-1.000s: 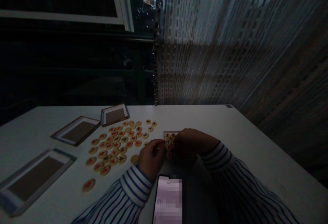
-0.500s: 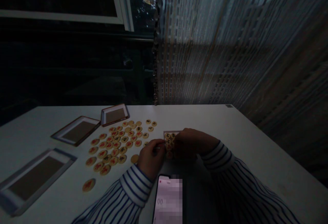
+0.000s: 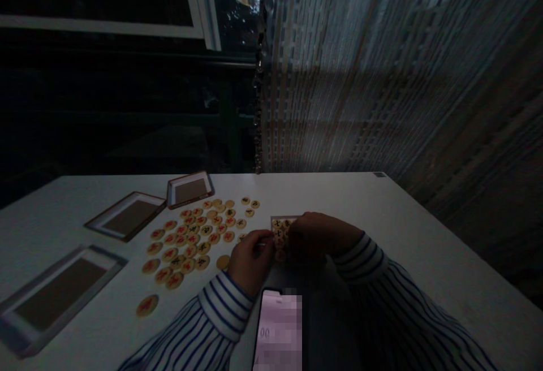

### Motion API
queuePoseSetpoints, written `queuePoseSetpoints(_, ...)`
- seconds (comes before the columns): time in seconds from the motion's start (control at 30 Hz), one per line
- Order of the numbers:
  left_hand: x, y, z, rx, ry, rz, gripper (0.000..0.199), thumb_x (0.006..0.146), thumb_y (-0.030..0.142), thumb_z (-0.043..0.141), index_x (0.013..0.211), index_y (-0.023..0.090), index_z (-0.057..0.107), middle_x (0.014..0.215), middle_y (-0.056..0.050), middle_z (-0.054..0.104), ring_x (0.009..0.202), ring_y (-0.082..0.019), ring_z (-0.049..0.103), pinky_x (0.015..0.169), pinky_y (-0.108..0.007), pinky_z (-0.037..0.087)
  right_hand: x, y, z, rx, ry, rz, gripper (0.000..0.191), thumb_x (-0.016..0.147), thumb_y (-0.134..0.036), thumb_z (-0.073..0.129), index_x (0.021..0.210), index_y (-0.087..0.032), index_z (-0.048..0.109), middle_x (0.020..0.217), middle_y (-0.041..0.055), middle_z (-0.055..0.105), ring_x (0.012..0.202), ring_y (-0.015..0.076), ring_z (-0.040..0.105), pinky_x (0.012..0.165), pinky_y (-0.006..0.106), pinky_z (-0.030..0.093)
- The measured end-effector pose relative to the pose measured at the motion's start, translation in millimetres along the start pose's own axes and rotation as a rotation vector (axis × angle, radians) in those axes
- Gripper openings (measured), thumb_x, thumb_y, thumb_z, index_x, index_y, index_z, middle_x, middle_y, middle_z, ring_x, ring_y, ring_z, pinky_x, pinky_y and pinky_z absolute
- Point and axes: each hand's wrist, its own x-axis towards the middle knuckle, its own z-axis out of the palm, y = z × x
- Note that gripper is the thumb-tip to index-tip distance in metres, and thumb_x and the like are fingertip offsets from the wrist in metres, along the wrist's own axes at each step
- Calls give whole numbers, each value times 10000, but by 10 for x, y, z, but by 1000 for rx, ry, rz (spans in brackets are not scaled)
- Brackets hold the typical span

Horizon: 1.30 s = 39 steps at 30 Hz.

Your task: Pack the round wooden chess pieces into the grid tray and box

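Round, flat discs (image 3: 206,230) of a pale, wood-like tan, most with red or black characters on their faces and a few showing blank, lie scattered over the smooth white table (image 3: 424,258), left of the hands. Some touch or overlap; one sits apart toward the near edge. More discs fill the visible part of a shallow rectangular box (image 3: 283,218) at the middle of the table, between and beneath the hands. Three trays with raised rims and flat brownish floors stand farther left: a near tray (image 3: 59,297), a middle tray (image 3: 133,216) and a far tray (image 3: 189,191). Behind the table hangs a stringy curtain (image 3: 360,105).

Both forearms, in blue-and-white striped sleeves (image 3: 224,309), reach forward and converge on the box. A phone (image 3: 263,320) lies between them.

The left hand (image 3: 251,261) is half curled at the box's left side, thumb and forefinger drawn close together; whether they pinch anything cannot be told. The right hand (image 3: 316,236) arches over the box with its back uppermost, bent at the wrist. Its fingertips are hidden in shadow, so their spread and any grip cannot be told.
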Motion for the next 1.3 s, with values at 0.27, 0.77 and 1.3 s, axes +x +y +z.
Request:
queuePoseSetpoints(0.27,2,-20,2,2,-9,-9,179,715,248,507,839,169,608,797,-38,647,711,-146,603,652,-267,495,3,-14,-33,21,-49,12,233,713,-365,507,796,-193,641,687,33,647,579,112,571,468,185,331)
queuePoseSetpoints(0.77,-2,-1,-9,-1,0,-7,196,713,253,504,856,169,610,808,-38,652,726,-148,606,664,-264,493,7,174,44,-111,129,24,238,800,-239,392,834,-173,618,790,73,649,733,168,588,615,249,366)
queuePoseSetpoints(1.3,-11,50,-11,21,-4,13,183,729,234,497,857,162,607,825,-50,647,726,-142,602,659,-260,497,-12,155,33,-116,98,39,226,801,-258,406,856,-173,609,787,78,646,708,168,583,590,258,362)
